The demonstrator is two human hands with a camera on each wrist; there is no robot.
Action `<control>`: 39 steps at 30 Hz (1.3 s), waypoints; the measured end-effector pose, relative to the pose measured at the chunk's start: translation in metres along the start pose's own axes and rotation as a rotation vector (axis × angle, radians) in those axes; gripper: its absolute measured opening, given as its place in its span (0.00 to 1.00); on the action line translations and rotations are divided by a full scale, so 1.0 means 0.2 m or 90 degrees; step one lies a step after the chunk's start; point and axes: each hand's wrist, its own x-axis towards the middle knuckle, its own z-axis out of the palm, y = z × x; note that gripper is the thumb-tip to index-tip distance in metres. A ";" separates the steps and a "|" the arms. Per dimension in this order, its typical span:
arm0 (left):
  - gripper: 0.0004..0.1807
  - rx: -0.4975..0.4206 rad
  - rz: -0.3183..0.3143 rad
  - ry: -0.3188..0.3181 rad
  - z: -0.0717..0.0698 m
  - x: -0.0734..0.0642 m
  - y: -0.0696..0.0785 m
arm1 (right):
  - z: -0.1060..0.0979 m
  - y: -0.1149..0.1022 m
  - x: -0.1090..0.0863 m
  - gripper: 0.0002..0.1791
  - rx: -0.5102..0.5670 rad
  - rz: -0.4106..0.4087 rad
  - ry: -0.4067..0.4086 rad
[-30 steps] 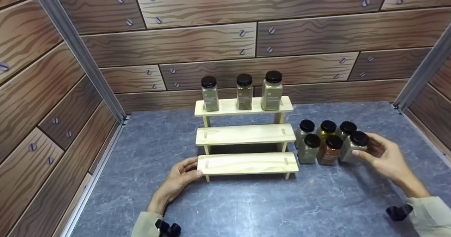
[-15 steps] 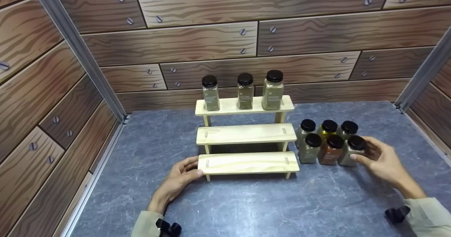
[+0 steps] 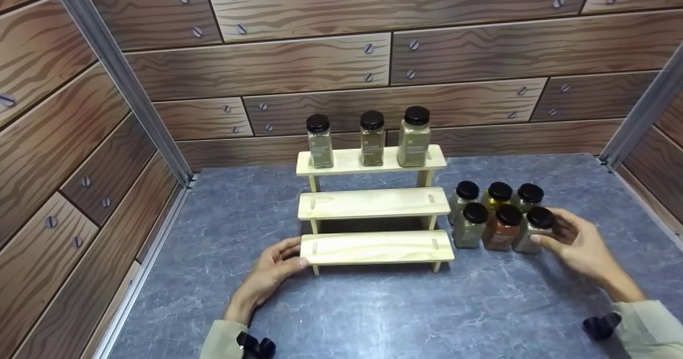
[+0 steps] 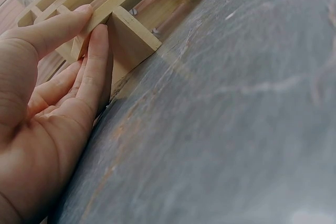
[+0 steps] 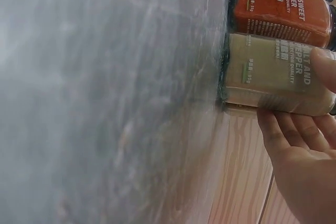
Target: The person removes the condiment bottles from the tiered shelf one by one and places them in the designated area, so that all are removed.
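Note:
A three-tier wooden rack [image 3: 373, 248] stands mid-table. My left hand [image 3: 267, 271] pinches the left end of its lowest shelf, the thumb on top and fingers under the edge in the left wrist view. At the right, my right hand [image 3: 584, 255] grips a salt and pepper jar [image 5: 262, 72] by its side, thumb across the front. That jar stands upright on the table beside a red sweet pepper jar [image 3: 500, 233]. The far side of the gripped jar is hidden by the others.
Several more black-capped spice jars [image 3: 469, 231] stand in two rows right of the rack. On the top shelf [image 3: 346, 161] are three jars, a left one [image 3: 321, 148], a middle one [image 3: 372, 148] and a larger right one [image 3: 414, 145]. A wood-patterned wall [image 3: 320, 60] rises behind.
My right hand has brought the salt and pepper jar slightly left, close against the red jar, and it now stands straighter. The left hand keeps its hold on the rack.

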 end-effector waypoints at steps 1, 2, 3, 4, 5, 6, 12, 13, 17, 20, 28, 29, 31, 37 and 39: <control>0.40 0.000 0.000 -0.001 0.00 0.00 0.00 | 0.00 0.00 0.00 0.30 -0.001 0.001 -0.002; 0.40 0.001 0.000 -0.001 0.00 0.00 0.00 | 0.00 0.00 0.00 0.30 -0.001 0.003 -0.004; 0.40 0.001 0.000 -0.001 0.00 0.00 0.00 | 0.00 0.00 0.00 0.30 -0.002 0.004 -0.005; 0.40 0.000 0.000 -0.002 0.00 0.00 0.00 | -0.01 0.00 0.00 0.31 -0.003 0.005 -0.008; 0.41 -0.002 0.001 -0.003 0.00 0.00 0.00 | -0.01 0.00 0.00 0.31 -0.004 0.006 -0.010; 0.41 -0.002 0.001 -0.004 0.00 0.00 0.00 | -0.01 0.00 0.00 0.31 -0.005 0.008 -0.012; 0.40 -0.002 0.003 -0.008 0.00 0.00 0.00 | -0.01 0.01 -0.01 0.31 -0.009 0.002 -0.022; 0.40 0.000 0.005 -0.011 0.00 0.00 0.00 | -0.01 0.01 -0.01 0.31 -0.007 -0.002 -0.023; 0.39 0.002 0.011 -0.016 0.00 0.00 0.00 | 0.00 0.01 -0.01 0.30 0.003 -0.011 -0.026; 0.39 0.002 0.009 -0.013 0.00 0.00 0.00 | -0.01 0.00 0.00 0.31 0.002 -0.012 -0.029; 0.40 -0.003 0.002 0.003 0.00 0.00 0.00 | -0.04 -0.10 0.02 0.34 -0.032 -0.041 -0.019; 0.39 -0.002 0.001 0.002 0.00 0.00 0.00 | -0.05 -0.12 0.02 0.34 -0.033 -0.053 -0.014; 0.40 -0.002 0.000 0.001 0.00 0.00 0.00 | -0.05 -0.17 0.04 0.33 -0.036 -0.079 0.001; 0.40 -0.006 -0.001 0.001 0.00 0.00 0.00 | -0.06 -0.30 0.07 0.31 -0.036 -0.142 0.050; 0.40 -0.006 -0.002 0.002 0.00 0.00 0.00 | -0.06 -0.34 0.08 0.32 -0.028 -0.155 0.055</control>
